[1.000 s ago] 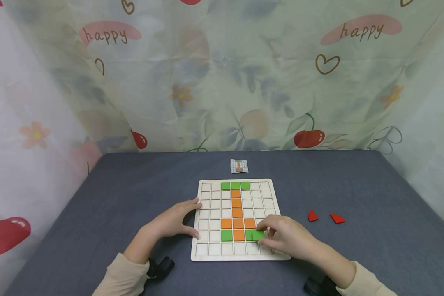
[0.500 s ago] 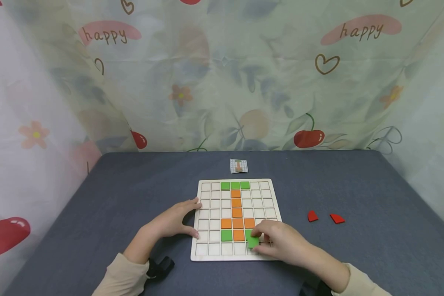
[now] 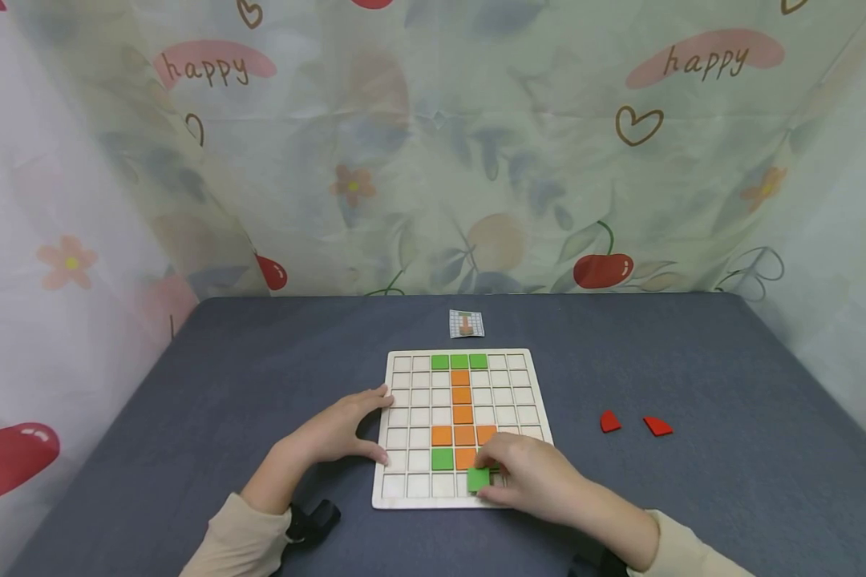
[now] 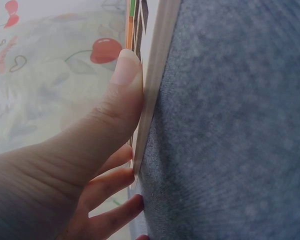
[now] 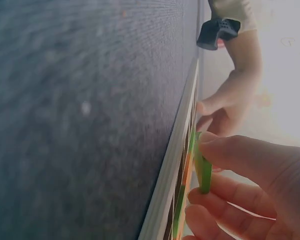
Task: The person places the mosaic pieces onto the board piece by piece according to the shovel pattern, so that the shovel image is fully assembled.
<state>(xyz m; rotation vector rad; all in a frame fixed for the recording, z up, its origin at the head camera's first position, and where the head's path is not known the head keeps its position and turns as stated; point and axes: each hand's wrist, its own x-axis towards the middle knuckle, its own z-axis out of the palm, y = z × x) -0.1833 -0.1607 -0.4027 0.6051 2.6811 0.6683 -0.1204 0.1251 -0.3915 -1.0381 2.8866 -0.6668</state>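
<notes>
A white gridded board (image 3: 395, 486) lies flat, with orange square tiles (image 3: 462, 396) down its middle and green tiles (image 3: 459, 361) in its far row. Thumb and fingertips of my left hand (image 3: 339, 429) rest along the board's left edge; the left wrist view shows the thumb (image 4: 122, 85) against its rim. Between thumb and fingers my right hand (image 3: 541, 474) pinches a green square tile (image 3: 478, 479) over the near row. In the right wrist view this green tile (image 5: 205, 174) is tilted beside the board. Part of the board's near right is hidden under the right hand.
Two red quarter-round pieces (image 3: 609, 421) (image 3: 658, 425) lie on the dark cloth to the board's right. Beyond the far edge lies a small card (image 3: 466, 324) printed with a grid pattern. A patterned curtain (image 3: 433, 160) hangs behind the table.
My right hand has moved left and slightly nearer with the green tile, from the second-nearest row to the nearest row. The left hand has stayed at the board's edge.
</notes>
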